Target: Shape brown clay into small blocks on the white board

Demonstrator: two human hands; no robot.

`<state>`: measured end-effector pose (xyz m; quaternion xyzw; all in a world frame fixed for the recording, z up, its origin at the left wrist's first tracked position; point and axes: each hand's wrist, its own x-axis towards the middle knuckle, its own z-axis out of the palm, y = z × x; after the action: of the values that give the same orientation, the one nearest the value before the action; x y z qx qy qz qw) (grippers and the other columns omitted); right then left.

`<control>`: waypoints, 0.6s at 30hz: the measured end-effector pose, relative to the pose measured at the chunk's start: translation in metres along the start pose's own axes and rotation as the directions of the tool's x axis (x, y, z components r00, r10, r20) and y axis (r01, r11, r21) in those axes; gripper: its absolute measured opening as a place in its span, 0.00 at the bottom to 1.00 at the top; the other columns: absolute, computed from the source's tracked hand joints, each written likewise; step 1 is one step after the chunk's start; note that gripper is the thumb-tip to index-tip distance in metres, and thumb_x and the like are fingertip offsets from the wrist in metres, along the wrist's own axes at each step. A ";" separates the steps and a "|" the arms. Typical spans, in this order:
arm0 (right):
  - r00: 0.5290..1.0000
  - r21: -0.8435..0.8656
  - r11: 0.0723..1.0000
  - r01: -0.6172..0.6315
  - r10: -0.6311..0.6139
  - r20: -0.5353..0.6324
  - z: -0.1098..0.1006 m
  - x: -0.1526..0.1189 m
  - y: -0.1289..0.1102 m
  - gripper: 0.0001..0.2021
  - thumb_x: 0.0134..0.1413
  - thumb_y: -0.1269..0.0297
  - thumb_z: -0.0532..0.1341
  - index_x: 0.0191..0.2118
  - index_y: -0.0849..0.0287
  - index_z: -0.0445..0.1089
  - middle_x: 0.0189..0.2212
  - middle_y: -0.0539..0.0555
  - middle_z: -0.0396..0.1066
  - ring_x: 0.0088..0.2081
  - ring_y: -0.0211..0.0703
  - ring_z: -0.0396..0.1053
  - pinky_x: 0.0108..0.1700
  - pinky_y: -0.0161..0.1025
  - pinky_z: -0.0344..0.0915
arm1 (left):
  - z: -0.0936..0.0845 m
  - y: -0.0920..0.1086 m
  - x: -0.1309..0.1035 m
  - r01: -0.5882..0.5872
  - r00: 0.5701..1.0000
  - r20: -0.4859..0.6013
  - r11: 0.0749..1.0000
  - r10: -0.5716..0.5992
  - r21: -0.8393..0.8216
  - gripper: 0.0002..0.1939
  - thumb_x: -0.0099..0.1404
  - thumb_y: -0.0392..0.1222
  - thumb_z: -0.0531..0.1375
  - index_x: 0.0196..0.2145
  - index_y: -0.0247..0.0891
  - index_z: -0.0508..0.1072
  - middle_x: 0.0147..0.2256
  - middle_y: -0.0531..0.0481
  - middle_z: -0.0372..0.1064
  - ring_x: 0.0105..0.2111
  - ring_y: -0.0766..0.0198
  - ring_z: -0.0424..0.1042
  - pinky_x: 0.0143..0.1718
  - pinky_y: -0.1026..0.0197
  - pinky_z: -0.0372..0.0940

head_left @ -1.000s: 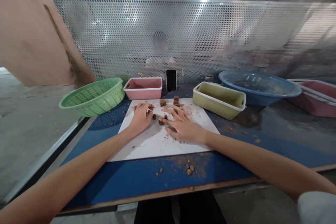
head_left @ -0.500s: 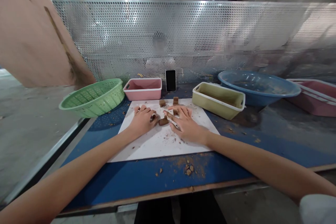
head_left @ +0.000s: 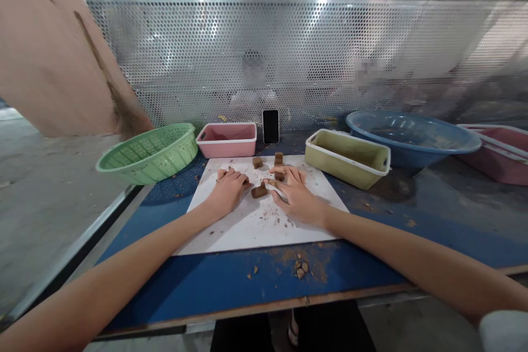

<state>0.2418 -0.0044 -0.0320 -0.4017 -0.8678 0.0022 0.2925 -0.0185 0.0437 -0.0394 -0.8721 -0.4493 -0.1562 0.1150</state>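
Observation:
Brown clay-like pieces lie on a white board (head_left: 247,231). My left hand (head_left: 227,190) rests on the board's left half, fingers curled, with a dark brown bit (head_left: 246,180) showing at its fingertips; most of that bit is hidden. My right hand (head_left: 295,192) lies to the right, fingers spread, palm down. Its index fingertip is at a brown block (head_left: 259,192) with a small raised end, between the hands. Another brown piece (head_left: 279,176) is partly covered by the right fingers. Farther back sit two small brown blocks, one left (head_left: 257,162) and one right (head_left: 279,158).
Behind the board stand a green basket (head_left: 165,159), a pink bin (head_left: 226,148), a phone (head_left: 271,126), a yellow-green bin (head_left: 342,168) and a blue basin (head_left: 412,148). A perforated metal screen (head_left: 297,38) rises behind. Crumbs (head_left: 301,269) lie near the front edge.
My left fingers have curled in further, and the dark gap by its thumb is less visible. My right hand has barely moved. The whole view has shifted slightly.

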 end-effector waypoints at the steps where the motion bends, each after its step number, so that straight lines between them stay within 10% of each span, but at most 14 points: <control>1: 1.000 -0.003 1.000 0.000 0.000 -0.002 0.000 0.000 0.000 0.18 0.74 0.61 0.54 0.63 0.49 0.72 0.67 0.60 0.61 0.68 0.60 0.56 0.66 0.63 0.55 | 0.001 0.000 0.000 -0.004 1.000 0.009 1.000 0.004 0.017 0.12 0.78 0.42 0.55 0.43 0.36 0.77 0.41 0.40 0.78 0.47 0.46 0.70 0.51 0.46 0.55; 18: 0.999 0.024 0.999 -0.024 0.023 0.033 0.001 0.001 0.001 0.18 0.74 0.59 0.53 0.61 0.49 0.72 0.65 0.61 0.61 0.67 0.62 0.55 0.66 0.65 0.57 | 0.005 0.000 -0.002 0.029 0.989 -0.141 0.989 -0.050 -0.146 0.11 0.77 0.31 0.46 0.46 0.36 0.67 0.44 0.37 0.71 0.46 0.48 0.69 0.49 0.46 0.58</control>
<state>0.2413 -0.0030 -0.0327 -0.4082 -0.8675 0.0226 0.2832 -0.0182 0.0438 -0.0443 -0.8554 -0.4447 -0.2529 0.0812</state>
